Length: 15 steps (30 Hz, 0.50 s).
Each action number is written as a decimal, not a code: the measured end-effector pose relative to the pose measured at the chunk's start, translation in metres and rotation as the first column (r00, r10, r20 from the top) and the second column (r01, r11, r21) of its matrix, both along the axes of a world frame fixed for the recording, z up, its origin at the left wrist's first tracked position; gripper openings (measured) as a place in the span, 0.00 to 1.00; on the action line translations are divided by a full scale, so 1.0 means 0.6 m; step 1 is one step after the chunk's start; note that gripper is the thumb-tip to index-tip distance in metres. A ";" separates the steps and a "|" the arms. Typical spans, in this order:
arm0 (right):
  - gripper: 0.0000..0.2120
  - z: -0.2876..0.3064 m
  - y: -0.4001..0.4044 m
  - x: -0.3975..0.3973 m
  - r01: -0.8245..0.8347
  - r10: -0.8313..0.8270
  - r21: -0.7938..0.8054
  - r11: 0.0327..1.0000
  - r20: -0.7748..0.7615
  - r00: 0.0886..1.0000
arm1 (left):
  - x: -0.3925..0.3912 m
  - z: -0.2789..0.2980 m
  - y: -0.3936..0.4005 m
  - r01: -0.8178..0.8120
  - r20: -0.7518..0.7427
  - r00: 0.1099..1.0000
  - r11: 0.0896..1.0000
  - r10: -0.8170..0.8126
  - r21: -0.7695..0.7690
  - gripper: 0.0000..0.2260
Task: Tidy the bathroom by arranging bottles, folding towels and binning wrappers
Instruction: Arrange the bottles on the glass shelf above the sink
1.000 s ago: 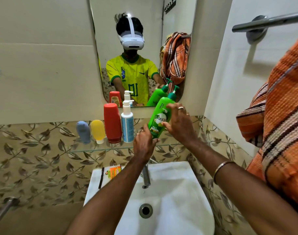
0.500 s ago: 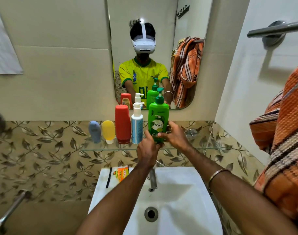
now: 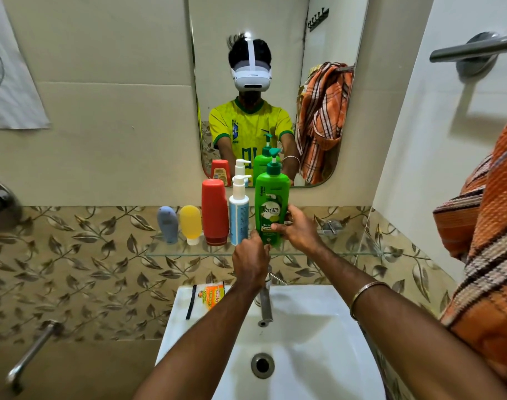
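We judge the green pump bottle (image 3: 271,206) to be rather heavy if it is full, with a smooth plastic wall that may slip, so the best hold is low on the body with both hands, not on the thin pump head. It stands upright on the glass shelf (image 3: 347,251), at the right end of the row, just beside the white and blue pump bottle (image 3: 239,215). Our right hand (image 3: 297,230) wraps its lower part, the fingers curled around the label. Our left hand (image 3: 250,262) touches the base with fingers pressed together, though the exact contact seems partly hidden. The bottle is bright green with a darker green pump.
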State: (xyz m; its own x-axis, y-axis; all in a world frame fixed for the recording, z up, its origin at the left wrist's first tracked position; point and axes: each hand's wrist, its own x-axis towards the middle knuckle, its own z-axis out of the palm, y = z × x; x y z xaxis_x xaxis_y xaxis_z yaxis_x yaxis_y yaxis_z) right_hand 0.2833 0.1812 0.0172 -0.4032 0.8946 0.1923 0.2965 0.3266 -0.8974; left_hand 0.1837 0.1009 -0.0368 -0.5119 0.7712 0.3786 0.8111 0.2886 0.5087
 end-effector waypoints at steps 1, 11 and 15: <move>0.23 0.000 0.000 0.000 -0.001 0.001 0.002 1.000 0.003 1.000 | 0.000 0.000 0.000 -0.006 -0.001 1.000 1.000 0.006 -0.005 0.21; 0.21 -0.003 0.000 -0.006 -0.015 0.015 0.034 0.999 -0.007 1.000 | 0.003 0.009 -0.004 -0.044 -0.012 0.999 0.998 0.044 -0.036 0.21; 0.21 -0.005 0.001 -0.005 -0.025 0.025 0.032 0.999 -0.010 1.000 | 0.005 0.017 -0.010 -0.044 -0.010 0.999 0.998 0.043 -0.043 0.22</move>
